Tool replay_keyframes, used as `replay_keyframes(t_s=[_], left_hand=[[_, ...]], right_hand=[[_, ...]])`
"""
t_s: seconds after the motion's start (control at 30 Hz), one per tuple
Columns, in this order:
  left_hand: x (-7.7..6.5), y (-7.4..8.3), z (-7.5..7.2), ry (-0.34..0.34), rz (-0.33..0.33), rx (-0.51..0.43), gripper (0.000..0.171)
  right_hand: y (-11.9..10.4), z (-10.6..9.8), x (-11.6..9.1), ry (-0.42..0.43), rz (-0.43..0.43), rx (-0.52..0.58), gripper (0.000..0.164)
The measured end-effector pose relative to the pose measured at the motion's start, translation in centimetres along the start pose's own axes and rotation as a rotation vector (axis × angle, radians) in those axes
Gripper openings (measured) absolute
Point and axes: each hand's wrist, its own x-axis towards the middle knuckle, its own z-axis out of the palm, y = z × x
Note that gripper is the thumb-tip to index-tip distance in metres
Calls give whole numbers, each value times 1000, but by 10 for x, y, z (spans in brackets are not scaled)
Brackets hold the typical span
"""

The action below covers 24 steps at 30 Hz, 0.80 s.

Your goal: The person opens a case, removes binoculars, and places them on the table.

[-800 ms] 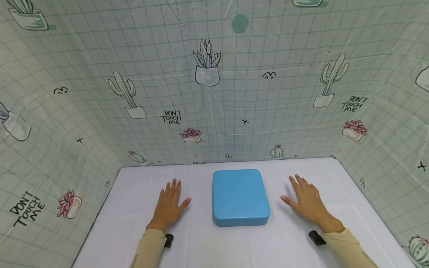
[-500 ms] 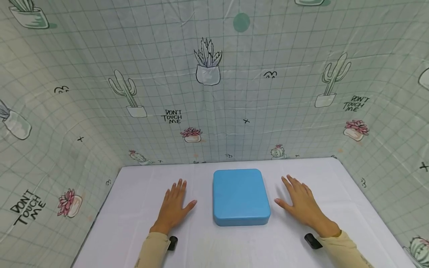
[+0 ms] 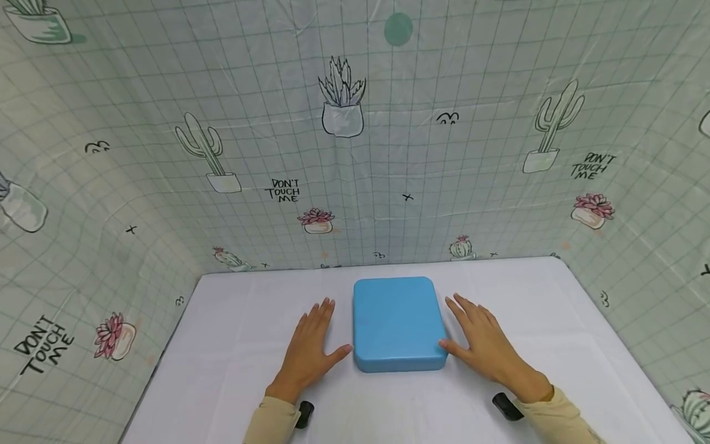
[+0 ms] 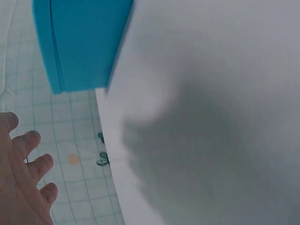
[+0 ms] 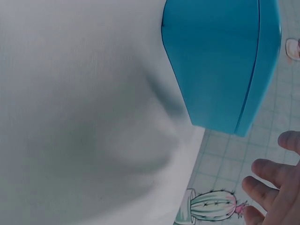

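Beside the blue box's [image 3: 396,324] edges, left hand [image 3: 309,354] and right hand [image 3: 487,345] extend loose fingers [image 3: 463,313].

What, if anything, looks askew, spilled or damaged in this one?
Nothing stands out. The blue lidded box lies flat on the white table, its seam looking closed and even, with no visible spill or damage. The left hand and right hand are at either side of it. The cactus-print backdrop is only lightly creased.

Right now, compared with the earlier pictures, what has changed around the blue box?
The left hand moved rightward and the right hand leftward, both closer to the blue box; neither grips it. The blue box stayed in place on the white table.
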Motion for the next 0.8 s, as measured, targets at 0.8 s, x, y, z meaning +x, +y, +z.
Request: replay_keyframes(t_s=[0.8], left_hand=[[-11, 33, 33, 4, 68, 104, 107]], right_hand=[[-19, 21, -10, 1, -70, -31, 104]])
